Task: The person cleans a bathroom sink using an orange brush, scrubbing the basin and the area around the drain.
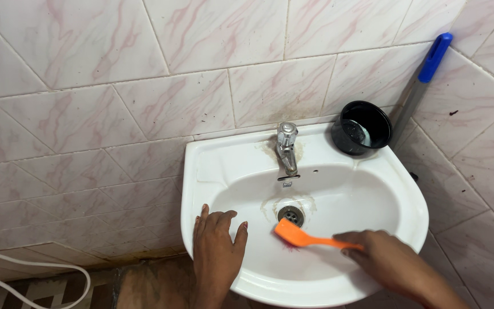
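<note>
White wall-hung sink (212, 166) against pink-veined tiles (115, 114), stained around tap (287, 149) and drain (291, 215). Black cup (361, 129) on sink's back corner, contents unclear. Left hand (217, 246) spread flat on front rim; right hand (375, 257) closed around orange brush (304, 237), head just beside drain.

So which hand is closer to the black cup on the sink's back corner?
The right hand, holding the orange brush, sits nearer the black cup, below it in the sink. The left hand rests on the rim's front left, farther off.
</note>
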